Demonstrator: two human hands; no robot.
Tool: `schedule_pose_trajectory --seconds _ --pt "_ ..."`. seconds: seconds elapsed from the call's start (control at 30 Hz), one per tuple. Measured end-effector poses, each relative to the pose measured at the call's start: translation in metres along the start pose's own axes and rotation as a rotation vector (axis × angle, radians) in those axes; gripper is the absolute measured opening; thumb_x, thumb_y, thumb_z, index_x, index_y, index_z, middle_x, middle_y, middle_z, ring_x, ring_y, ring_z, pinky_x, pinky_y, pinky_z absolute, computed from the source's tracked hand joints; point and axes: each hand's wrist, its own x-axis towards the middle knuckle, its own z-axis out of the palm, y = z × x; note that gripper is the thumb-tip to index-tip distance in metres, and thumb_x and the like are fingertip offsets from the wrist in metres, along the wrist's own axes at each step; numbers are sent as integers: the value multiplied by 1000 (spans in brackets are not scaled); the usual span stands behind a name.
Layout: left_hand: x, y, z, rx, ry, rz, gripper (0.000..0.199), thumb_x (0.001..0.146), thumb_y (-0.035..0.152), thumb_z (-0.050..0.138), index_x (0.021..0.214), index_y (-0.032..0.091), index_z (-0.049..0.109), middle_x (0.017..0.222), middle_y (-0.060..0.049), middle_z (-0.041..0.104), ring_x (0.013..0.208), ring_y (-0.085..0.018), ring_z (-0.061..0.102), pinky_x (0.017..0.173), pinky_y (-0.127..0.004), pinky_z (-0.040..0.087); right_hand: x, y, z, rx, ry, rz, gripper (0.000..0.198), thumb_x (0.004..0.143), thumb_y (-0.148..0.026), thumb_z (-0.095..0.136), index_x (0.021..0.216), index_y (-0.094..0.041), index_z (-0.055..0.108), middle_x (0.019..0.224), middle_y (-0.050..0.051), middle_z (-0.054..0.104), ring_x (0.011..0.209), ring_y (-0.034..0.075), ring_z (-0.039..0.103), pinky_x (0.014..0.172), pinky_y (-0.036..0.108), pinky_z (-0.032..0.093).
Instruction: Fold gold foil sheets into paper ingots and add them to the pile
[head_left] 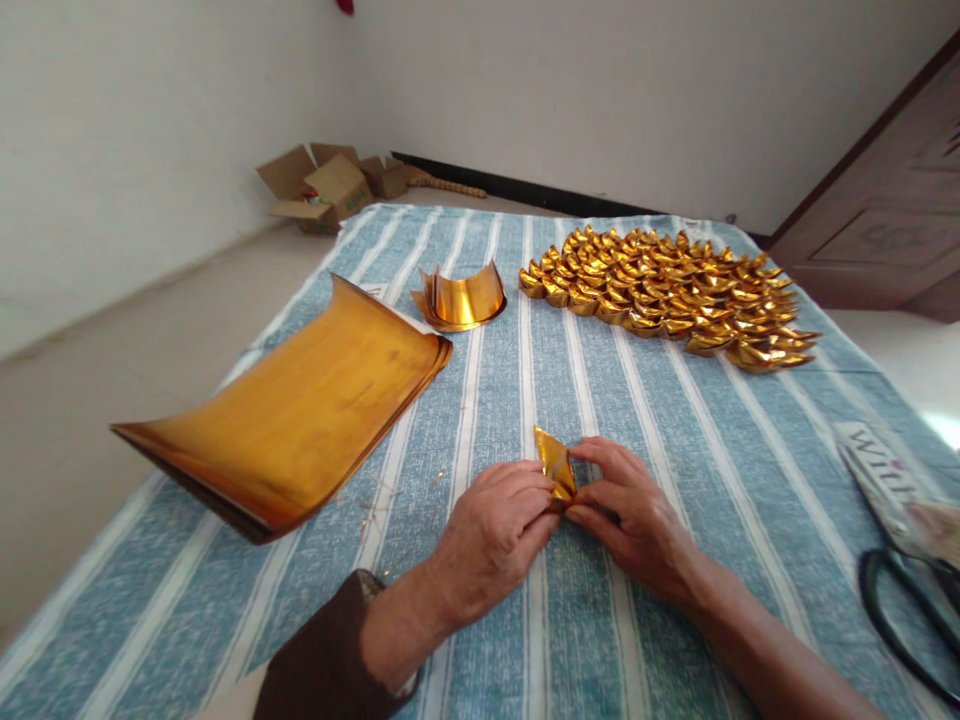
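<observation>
A small folded piece of gold foil paper (555,462) stands between my two hands, low over the striped cloth, its pointed tip up and away from me. My left hand (499,525) pinches it from the left, the fingers pressed together. From the right, my right hand (630,510) grips its edge and lower end between thumb and fingers. The lower part of the foil is partly hidden by my fingertips. Further off at the right, many finished-looking gold foil ingots (652,285) sit packed in rows.
A stack of large curled gold sheets (300,410) lies at the left, with smaller curled gold sheets (465,298) beyond it. Black-handled scissors (892,600) rest at the right edge. The blue striped cloth (480,400) carries small foil scraps. Cardboard boxes (337,185) stand on the floor behind.
</observation>
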Motion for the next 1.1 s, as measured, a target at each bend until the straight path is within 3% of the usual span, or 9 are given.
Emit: schedule_pose_trajectory --seconds 0.2,0.3,0.4,0.5,1.1 --pt "-1 -1 1 11 40 -30 11 88 16 59 98 16 61 99 -7 70 97 -22 65 85 -41 55 1 -1 0 13 -18 43 13 89 -22 58 79 -21 67 121 9 59 127 29 45 102 53 41" --pt "-4 -3 3 15 58 -45 30 87 17 59 117 16 55 104 -9 69 100 -23 64 86 -43 54 0 -1 1 26 -31 71 13 88 -21 58 79 -21 67 124 8 59 128 29 44 102 54 41" --pt "-6 -4 4 -2 67 -88 59 85 16 61 138 18 37 104 -8 69 101 -23 64 89 -45 53 0 -1 2 38 -27 97 13 87 -22 58 79 -21 68 126 9 58 128 30 43 102 56 41" --pt "-6 -4 6 -21 59 -113 72 82 14 63 144 19 26 104 -7 69 101 -23 63 92 -48 51 0 -1 3 34 -17 112 15 87 -22 58 76 -21 69 127 10 58 129 31 43 101 57 41" --pt "-3 -2 8 -7 61 -140 52 83 12 61 129 21 39 105 -7 65 99 -23 63 89 -46 51 1 -7 10 -53 13 162 22 89 -26 57 69 -19 61 126 12 57 127 32 45 102 58 41"
